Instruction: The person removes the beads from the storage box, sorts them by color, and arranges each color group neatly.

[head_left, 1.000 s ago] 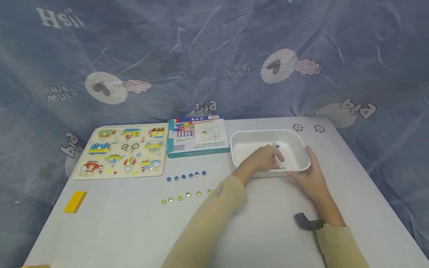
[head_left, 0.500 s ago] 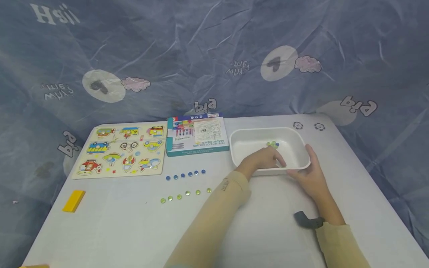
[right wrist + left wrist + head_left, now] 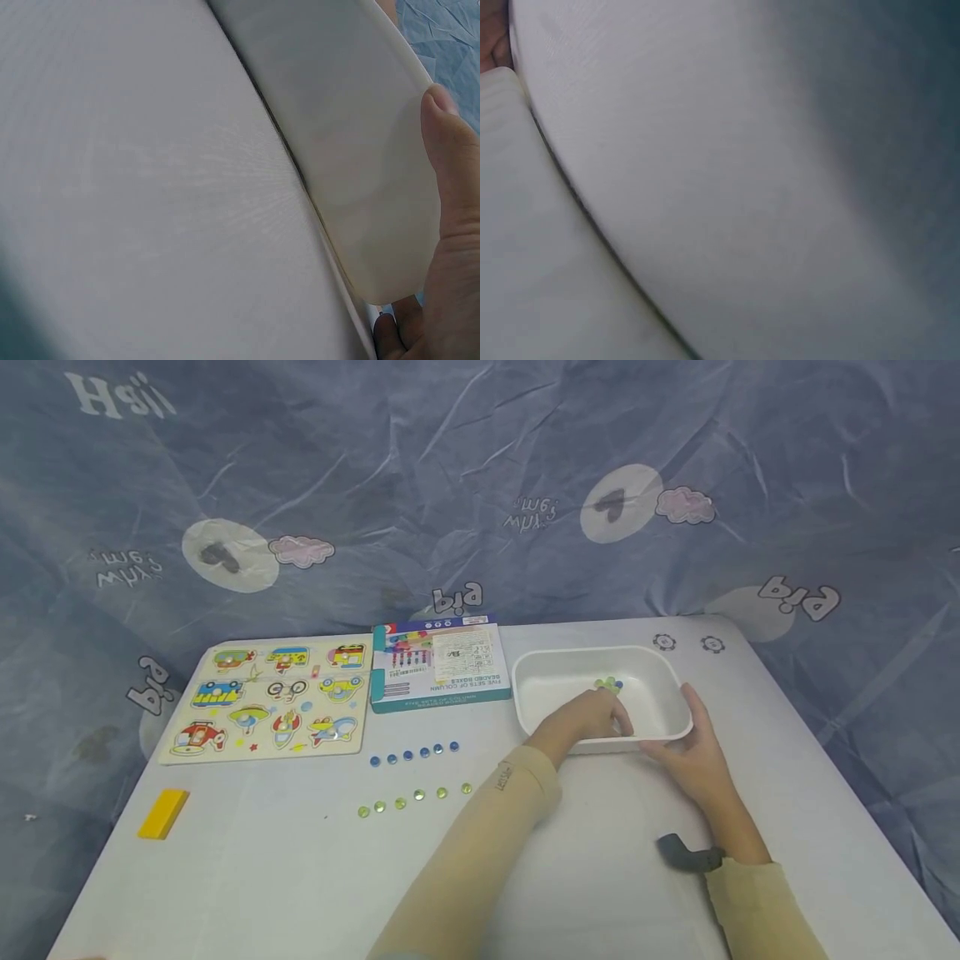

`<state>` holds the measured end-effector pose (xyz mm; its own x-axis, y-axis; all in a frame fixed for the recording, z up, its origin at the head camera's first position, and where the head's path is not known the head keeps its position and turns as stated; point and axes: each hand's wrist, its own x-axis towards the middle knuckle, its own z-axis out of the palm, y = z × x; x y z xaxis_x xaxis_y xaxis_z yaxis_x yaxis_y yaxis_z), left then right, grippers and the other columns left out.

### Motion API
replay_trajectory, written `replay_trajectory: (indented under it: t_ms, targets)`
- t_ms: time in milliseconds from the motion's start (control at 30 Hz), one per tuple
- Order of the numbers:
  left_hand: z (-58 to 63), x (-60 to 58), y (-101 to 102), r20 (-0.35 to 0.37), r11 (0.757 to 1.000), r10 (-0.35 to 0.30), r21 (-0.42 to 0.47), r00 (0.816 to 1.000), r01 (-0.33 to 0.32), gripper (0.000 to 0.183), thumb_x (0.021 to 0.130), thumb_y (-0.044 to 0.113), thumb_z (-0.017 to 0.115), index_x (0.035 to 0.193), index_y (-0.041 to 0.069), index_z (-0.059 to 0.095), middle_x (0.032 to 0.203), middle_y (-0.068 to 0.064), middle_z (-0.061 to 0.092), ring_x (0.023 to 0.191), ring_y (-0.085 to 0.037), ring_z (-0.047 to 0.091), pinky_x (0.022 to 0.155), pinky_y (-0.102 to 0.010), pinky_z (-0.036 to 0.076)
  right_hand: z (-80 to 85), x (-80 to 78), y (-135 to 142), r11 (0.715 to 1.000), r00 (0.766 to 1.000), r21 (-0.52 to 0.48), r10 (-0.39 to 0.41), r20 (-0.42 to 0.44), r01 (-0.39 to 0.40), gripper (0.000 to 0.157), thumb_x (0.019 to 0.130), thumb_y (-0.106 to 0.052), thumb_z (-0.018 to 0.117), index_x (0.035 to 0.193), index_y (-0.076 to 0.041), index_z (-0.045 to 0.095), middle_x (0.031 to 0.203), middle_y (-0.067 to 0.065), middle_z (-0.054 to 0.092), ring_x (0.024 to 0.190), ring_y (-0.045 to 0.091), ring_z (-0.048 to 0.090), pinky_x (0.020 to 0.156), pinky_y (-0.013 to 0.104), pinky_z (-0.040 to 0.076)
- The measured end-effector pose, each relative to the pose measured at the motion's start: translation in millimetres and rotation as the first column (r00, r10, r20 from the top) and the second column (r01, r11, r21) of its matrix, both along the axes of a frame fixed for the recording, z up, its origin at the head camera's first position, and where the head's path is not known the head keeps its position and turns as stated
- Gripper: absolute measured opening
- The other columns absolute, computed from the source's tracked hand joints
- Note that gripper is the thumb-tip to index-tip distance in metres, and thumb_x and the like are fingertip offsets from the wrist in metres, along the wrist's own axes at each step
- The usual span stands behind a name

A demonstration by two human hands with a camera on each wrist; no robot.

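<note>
In the head view, a white tray [image 3: 600, 747] stands at the right of the table. My left hand [image 3: 588, 714] reaches over its front rim, with bent fingers pointing down inside near the front wall; whatever lies at the fingertips is hidden. Just beyond that hand, several green and blue beads [image 3: 609, 684] lie clustered in the tray. My right hand [image 3: 697, 756] grips the tray's right front corner. Its thumb [image 3: 450, 157] lies on the rim in the right wrist view, the other fingers around the end. The left wrist view shows mostly tabletop and the tray's outer wall [image 3: 540, 247].
Left of the tray lie a row of blue beads [image 3: 408, 756] and a row of green beads [image 3: 400, 803]. Behind them are a flat box [image 3: 442, 664] and a picture puzzle board [image 3: 270, 702]. A yellow block [image 3: 163, 814] lies at the left. Patterned cloth [image 3: 420, 485] hangs behind the table.
My left hand's fingers have shifted inside the tray toward its front wall and now bend more, leaving the bead cluster uncovered. The right hand keeps its grip on the corner.
</note>
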<state>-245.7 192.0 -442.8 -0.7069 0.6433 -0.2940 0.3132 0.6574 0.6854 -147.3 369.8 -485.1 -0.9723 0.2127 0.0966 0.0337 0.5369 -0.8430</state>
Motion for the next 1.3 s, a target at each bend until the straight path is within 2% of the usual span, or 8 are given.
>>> replay_trajectory:
  t_ms: [200,333,500,633,800,1000,1133,1300]
  targets:
    - [3.4,-0.6,-4.1,-0.138,0.999,-0.033,0.024,0.99,0.036,0.02,0.077,0.034,0.076,0.096,0.031,0.072,0.099,0.011,0.068,0.094,-0.006,0.061,0.085,-0.023,0.049,2.2,-0.6,-1.8,1.0,1.0,-0.008,0.014,0.011,-0.014,0.111,0.074,-0.03,0.08,0.149,-0.041,-0.002,0.16,-0.005,0.006,0.146,0.034,0.012,0.113,0.059,0.015]
    - [12.4,0.1,-8.1,-0.138,0.995,0.006,0.103,0.99,0.009,0.02,0.079,0.037,0.074,0.098,0.032,0.071,0.111,0.014,0.065,0.107,-0.007,0.059,0.093,-0.025,0.048,2.2,-0.9,-2.0,1.0,1.0,-0.006,0.023,0.01,-0.023,0.111,0.075,-0.029,0.08,0.148,-0.042,-0.003,0.16,-0.004,0.006,0.146,0.034,0.013,0.113,0.059,0.016]
    - [32.2,2.2,-15.5,-0.101,0.979,0.024,0.205,0.995,-0.002,0.021,0.078,0.038,0.075,0.098,0.032,0.07,0.118,0.017,0.063,0.117,-0.009,0.057,0.099,-0.029,0.046,1.2,-1.2,-1.6,1.0,1.0,0.004,0.028,0.011,-0.028,0.112,0.075,-0.03,0.08,0.149,-0.042,-0.003,0.16,-0.005,0.006,0.146,0.035,0.013,0.112,0.059,0.017]
    - [54.4,5.2,-27.8,-0.162,0.97,-0.006,0.238,0.987,0.045,0.022,0.078,0.04,0.075,0.097,0.031,0.071,0.114,0.019,0.065,0.116,-0.008,0.057,0.097,-0.022,0.045,0.8,-1.8,-0.1,0.999,0.999,0.0,0.046,0.001,-0.046,0.111,0.075,-0.029,0.08,0.149,-0.042,-0.003,0.16,-0.005,0.005,0.146,0.035,0.012,0.113,0.06,0.015]
    - [81.0,13.3,-50.0,-0.202,0.95,-0.028,0.298,0.979,0.088,0.019,0.078,0.039,0.075,0.094,0.03,0.072,0.103,0.02,0.066,0.104,-0.001,0.057,0.089,-0.015,0.043,1.2,-1.6,1.7,0.999,0.999,0.02,0.037,-0.01,-0.037,0.111,0.075,-0.03,0.08,0.15,-0.039,-0.002,0.16,-0.006,0.004,0.147,0.032,0.009,0.114,0.06,0.01]
    - [104.2,22.1,-84.6,-0.265,0.928,-0.031,0.35,0.964,0.126,0.019,0.08,0.037,0.074,0.096,0.027,0.072,0.102,0.017,0.066,0.093,-0.002,0.051,0.085,-0.017,0.043,-0.4,-1.0,1.6,0.999,1.0,0.037,0.015,-0.001,-0.015,0.112,0.075,-0.033,0.079,0.15,-0.039,-0.004,0.16,-0.004,0.004,0.147,0.035,0.008,0.113,0.062,0.008]
    - [108.6,21.0,-114.0,-0.25,0.923,0.01,0.375,0.968,0.087,0.018,0.08,0.036,0.075,0.095,0.027,0.072,0.098,0.015,0.065,0.091,-0.007,0.053,0.084,-0.02,0.043,-0.7,-0.7,0.4,0.999,1.0,0.033,0.0,-0.002,0.0,0.112,0.074,-0.034,0.08,0.15,-0.039,-0.003,0.16,-0.005,0.005,0.147,0.032,0.006,0.114,0.06,0.005]
    - [105.8,18.0,-152.9,-0.201,0.941,0.08,0.338,0.976,-0.008,0.018,0.078,0.035,0.076,0.094,0.027,0.072,0.096,0.012,0.064,0.085,-0.006,0.047,0.079,-0.025,0.043,1.7,0.6,0.1,0.999,1.0,0.046,-0.015,-0.004,0.015,0.112,0.074,-0.034,0.08,0.15,-0.038,-0.002,0.16,-0.004,0.003,0.148,0.029,0.003,0.115,0.057,0.003]
